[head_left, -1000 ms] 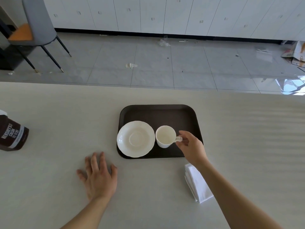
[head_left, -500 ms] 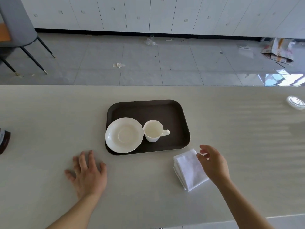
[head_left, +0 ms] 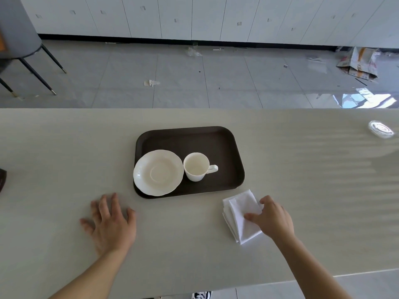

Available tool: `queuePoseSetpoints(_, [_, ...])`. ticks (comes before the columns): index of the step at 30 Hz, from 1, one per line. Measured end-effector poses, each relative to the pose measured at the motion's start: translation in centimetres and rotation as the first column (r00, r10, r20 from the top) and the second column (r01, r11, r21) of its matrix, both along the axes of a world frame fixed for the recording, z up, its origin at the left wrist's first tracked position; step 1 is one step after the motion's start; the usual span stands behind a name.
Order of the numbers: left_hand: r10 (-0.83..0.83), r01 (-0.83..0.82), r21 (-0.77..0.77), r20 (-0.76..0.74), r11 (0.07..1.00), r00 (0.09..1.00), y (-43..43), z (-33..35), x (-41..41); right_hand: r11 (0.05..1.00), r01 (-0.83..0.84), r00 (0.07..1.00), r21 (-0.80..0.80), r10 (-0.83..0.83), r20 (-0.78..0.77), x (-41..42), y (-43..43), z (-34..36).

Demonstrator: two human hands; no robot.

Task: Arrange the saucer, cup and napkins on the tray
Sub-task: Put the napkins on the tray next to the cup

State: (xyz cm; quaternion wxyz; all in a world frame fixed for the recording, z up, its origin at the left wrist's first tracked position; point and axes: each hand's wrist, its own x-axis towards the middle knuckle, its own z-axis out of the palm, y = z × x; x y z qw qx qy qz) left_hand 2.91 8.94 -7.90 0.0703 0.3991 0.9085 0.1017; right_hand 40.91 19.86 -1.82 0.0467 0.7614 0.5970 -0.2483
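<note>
A dark brown tray (head_left: pixel 216 139) lies mid-table. On its left part sits a white saucer (head_left: pixel 158 172), its near edge overhanging the tray rim. To the right of the saucer stands an empty white cup (head_left: pixel 197 166), upright, handle pointing right. A stack of folded white napkins (head_left: pixel 239 212) lies on the table just off the tray's near right corner. My right hand (head_left: pixel 273 217) rests on the stack's right side, thumb on top and fingers at its far edge. My left hand (head_left: pixel 110 223) lies flat on the table, fingers spread, left of the tray.
A clear plastic lid (head_left: pixel 381 129) lies at the far right of the table. A dark packet (head_left: pixel 2 180) shows at the left edge. Beyond the table's far edge is tiled floor with a chair (head_left: pixel 19 39) at the left and paper scraps.
My right hand let go of the cup's handle, drew back off the tray and came down on the napkin stack. The view shifted right. My left hand stayed flat.
</note>
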Motion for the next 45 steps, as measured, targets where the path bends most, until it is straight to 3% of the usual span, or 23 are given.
queuePoseSetpoints(5, [0.007, -0.007, 0.005, -0.001, 1.0, 1.0, 0.1, -0.1, 0.0, 1.0, -0.019, 1.0, 0.017, 0.019, -0.012, -0.3, 0.0, 0.4])
queuePoseSetpoints(7, [0.006, -0.006, 0.011, 0.0, 1.0, 1.0, 0.1, -0.1, 0.0, 0.998, 0.055, 0.977, 0.015, -0.051, -0.205, -0.2, -0.1, 0.6])
queuePoseSetpoints(9, [0.003, -0.003, 0.015, -0.002, 1.0, 1.0, 0.1, -0.1, 0.0, 0.983, 0.174, 0.869, -0.049, -0.177, -0.463, -0.1, 0.1, 1.5])
queuePoseSetpoints(11, [0.004, -0.004, 0.008, -0.001, 1.0, 1.0, 0.1, -0.1, 0.0, 0.971, 0.23, 0.779, -0.061, -0.221, -0.587, 0.2, 0.6, 2.6])
queuePoseSetpoints(16, [0.005, -0.005, -0.022, 0.0, 1.0, 1.0, 0.0, -0.3, -0.1, 0.921, 0.389, 0.649, 0.022, -0.258, -0.715, 0.0, 3.6, 4.6])
queuePoseSetpoints(22, [0.005, -0.005, -0.038, -0.009, 0.999, 1.0, 0.0, -0.1, -0.1, 0.871, 0.486, 0.578, 0.07, -0.26, -0.774, -2.0, 9.7, 5.3])
queuePoseSetpoints(29, [0.01, -0.01, -0.025, -0.006, 1.0, 1.0, 0.1, 0.2, 0.1, 0.899, 0.437, 0.624, 0.035, -0.275, -0.731, -4.6, 12.5, 2.2])
queuePoseSetpoints(36, [0.009, -0.009, -0.024, -0.014, 1.0, 1.0, 0.1, 0.6, 0.3, 0.892, 0.425, 0.723, 0.156, -0.23, -0.652, -4.5, 12.2, 0.8])
queuePoseSetpoints(41, [0.004, -0.004, -0.009, -0.017, 1.0, 1.0, 0.1, 0.7, 0.3, 0.868, 0.286, 0.872, 0.405, -0.061, -0.486, -4.9, 11.1, 0.9])
queuePoseSetpoints(45, [0.005, -0.005, -0.005, -0.023, 1.0, 1.0, 0.2, 0.6, 0.3, 0.828, 0.13, 0.923, 0.546, 0.1, -0.372, -6.0, 10.0, 1.6])
